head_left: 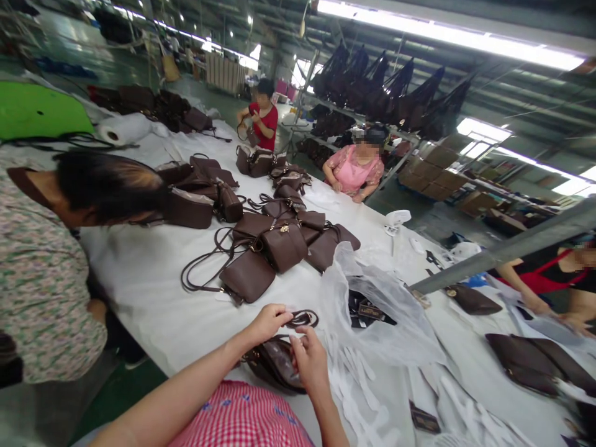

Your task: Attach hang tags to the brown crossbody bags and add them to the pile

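My left hand (269, 323) is closed in a pinch on a coiled brown strap (305, 318), whose loops stick out to the right of the fingertips. Just below it, a dark brown handbag (267, 366) rests at the table's near edge against my checked apron. My right hand (310, 360) is at the bag's right side, its fingers curled toward the thumb near the strap. What lies between those fingers is too small to make out. Part of the bag is hidden by my hands and forearm.
Brown handbags (284, 245) are piled ahead on the white-covered table (153, 304). To the right lie an open clear plastic bag (339, 279) of dark tags and loose white strips (358, 372). A slanted metal post (503, 248) crosses the right side. Co-workers stand around the table.
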Action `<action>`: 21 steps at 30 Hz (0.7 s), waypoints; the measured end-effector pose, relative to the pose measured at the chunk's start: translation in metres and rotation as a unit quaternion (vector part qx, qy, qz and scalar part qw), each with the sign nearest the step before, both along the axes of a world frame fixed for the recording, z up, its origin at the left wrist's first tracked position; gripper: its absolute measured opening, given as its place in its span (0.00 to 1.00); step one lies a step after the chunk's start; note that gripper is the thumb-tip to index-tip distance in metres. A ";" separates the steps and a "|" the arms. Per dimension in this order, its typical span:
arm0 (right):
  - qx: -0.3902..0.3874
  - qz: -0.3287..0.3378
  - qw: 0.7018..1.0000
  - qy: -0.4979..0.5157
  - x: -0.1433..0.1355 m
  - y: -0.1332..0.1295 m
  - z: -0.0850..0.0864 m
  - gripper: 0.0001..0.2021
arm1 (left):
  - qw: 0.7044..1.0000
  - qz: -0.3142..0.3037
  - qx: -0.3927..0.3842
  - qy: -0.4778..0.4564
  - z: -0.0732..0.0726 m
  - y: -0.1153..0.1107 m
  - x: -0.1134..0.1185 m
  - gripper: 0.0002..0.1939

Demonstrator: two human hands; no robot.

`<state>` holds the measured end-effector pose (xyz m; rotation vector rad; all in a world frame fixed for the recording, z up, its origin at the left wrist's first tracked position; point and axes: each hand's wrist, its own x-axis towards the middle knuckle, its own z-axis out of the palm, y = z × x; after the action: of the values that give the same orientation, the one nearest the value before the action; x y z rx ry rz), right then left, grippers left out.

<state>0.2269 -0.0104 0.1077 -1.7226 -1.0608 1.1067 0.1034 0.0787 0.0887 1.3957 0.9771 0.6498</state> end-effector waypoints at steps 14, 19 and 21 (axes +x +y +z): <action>0.078 0.021 0.992 0.095 0.013 0.004 0.024 0.16 | 0.994 -0.056 0.090 0.002 0.014 -0.011 -0.003 0.14; 0.006 -0.068 0.980 0.189 0.012 0.005 0.021 0.20 | 0.987 -0.078 0.140 0.002 0.021 -0.017 -0.003 0.13; -0.001 -0.070 0.980 0.188 0.012 0.003 0.019 0.21 | 0.984 -0.079 0.155 0.030 0.021 -0.019 -0.003 0.13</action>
<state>0.2386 -0.0069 0.1271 -1.4858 -0.6932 1.2795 0.1004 0.0601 0.1101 1.7564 0.8241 0.6625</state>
